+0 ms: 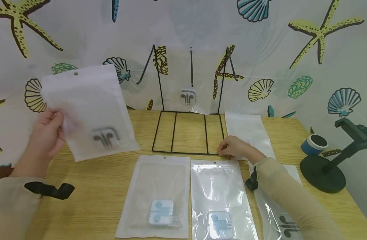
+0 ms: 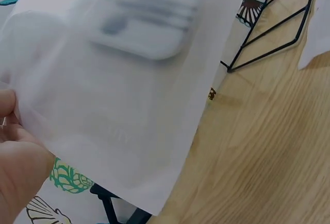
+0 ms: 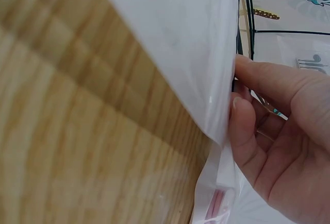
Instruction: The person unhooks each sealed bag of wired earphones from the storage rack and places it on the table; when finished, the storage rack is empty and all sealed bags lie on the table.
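In the head view my left hand (image 1: 49, 133) holds a frosted plastic bag (image 1: 84, 90) up by its side edge, thumb on the near face. A white earphone case (image 1: 105, 137) shows blurred through its lower part. At the front right corner of a black wire display rack (image 1: 189, 153), my right hand (image 1: 238, 147) pinches the wire frame between thumb and fingers. From the rack's middle hook hangs another clear bag (image 1: 202, 78) with earphones in it. The right wrist view has the right hand (image 3: 283, 126) close beside a white bag (image 3: 191, 44), partly hiding the rack.
A frosted bag (image 1: 153, 180) and a shiny clear bag (image 1: 216, 186), each with an earphone case, lie in front of the rack. More bags (image 1: 246, 126) lie at the right. Beyond them stand a black stand (image 1: 324, 173) and a blue-and-white roll (image 1: 312, 146).
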The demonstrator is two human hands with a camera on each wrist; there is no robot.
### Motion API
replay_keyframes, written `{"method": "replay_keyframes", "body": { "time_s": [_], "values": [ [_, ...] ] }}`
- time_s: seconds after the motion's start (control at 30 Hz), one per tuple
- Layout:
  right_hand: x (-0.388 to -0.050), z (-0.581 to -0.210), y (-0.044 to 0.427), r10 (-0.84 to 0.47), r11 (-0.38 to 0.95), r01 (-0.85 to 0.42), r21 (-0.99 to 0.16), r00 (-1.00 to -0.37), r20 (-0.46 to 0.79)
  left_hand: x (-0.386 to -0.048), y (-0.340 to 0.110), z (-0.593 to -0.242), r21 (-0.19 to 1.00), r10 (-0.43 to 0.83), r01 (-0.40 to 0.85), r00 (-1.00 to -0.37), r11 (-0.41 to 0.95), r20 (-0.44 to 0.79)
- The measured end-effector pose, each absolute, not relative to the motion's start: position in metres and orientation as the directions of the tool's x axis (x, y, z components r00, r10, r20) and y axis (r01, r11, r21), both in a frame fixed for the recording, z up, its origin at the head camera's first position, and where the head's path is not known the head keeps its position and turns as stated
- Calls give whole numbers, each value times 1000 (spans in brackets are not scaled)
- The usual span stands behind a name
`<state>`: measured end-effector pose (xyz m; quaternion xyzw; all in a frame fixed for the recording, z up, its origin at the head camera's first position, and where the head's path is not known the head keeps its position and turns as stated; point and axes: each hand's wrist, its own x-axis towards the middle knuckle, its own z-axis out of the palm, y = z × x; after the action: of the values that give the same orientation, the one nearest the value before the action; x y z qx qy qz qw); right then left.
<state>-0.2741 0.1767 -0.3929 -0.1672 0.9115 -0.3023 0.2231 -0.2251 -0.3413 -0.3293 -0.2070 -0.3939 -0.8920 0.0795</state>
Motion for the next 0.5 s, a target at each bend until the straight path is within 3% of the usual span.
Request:
{"method": "replay_keyframes", "body": {
  "time_s": [0.17,0.3,0.5],
  "values": [
    [-275,-392,176,-444,760,-173,-626,-841,-308,-236,-349,-348,792,34,272,-938,-547,346],
    [-275,-392,177,-448,759,-177,-627,-840,-305,-245,-353,-359,925,43,220,-969,-310,245],
    [-275,-394,178,-459,752,-188,-632,-837,-298,-260,-353,-370,985,22,114,-993,-130,118]
  ]
}}
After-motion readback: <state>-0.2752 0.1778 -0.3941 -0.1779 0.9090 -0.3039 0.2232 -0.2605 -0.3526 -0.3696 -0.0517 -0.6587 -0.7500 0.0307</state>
